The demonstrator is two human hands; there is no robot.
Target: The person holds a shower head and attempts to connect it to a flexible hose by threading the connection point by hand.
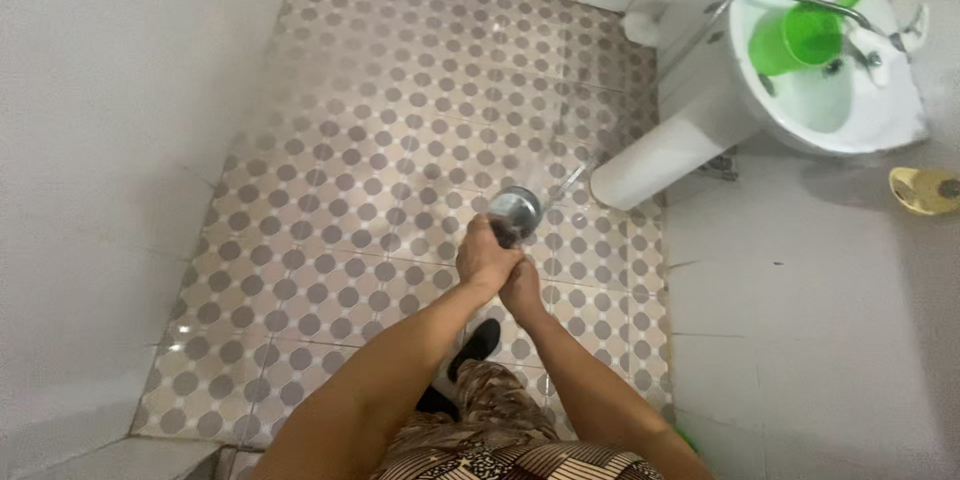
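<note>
gripping a round metal shower head [515, 208], both hands: left [485, 255], right [522, 285], clenched.

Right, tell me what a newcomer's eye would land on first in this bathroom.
First comes the bright green jug sitting in the white pedestal washbasin at upper right, under a metal tap. Next, in the middle, the left hand and right hand clasp a round metal shower head on its hose, held out over the floor tiled in grey dots.
</note>
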